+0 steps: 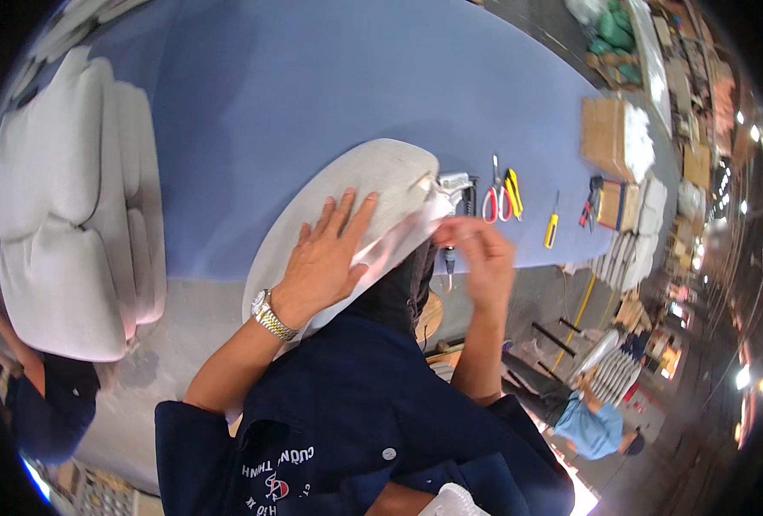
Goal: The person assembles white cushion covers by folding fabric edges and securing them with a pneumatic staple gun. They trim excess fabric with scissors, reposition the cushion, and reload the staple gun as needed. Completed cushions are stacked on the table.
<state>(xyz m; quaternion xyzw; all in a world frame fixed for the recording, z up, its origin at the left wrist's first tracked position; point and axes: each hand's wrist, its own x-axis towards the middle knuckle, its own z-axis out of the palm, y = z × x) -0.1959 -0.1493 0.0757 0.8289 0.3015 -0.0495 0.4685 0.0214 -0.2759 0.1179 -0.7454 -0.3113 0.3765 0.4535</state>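
Note:
A light grey padded seat cushion (373, 172) lies at the table's near edge, against my body. My left hand (325, 254), with a metal watch on its wrist, rests flat on its top with the fingers spread. A strip of clear, shiny plastic film (407, 228) runs along the cushion's right edge. My right hand (480, 254) is at that film's end, with thumb and fingers pinched together on it; the hand is slightly blurred. Just beyond lies a silver and black tool (457, 183), partly covered by the film.
On the blue table (312, 77) lie red-handled scissors (497, 202), a yellow cutter (514, 193), a yellow screwdriver (553, 225) and red pliers (589, 206). Grey cushions (63, 198) are stacked at left, a cardboard box (603, 133) at right. Co-workers are at far left and lower right.

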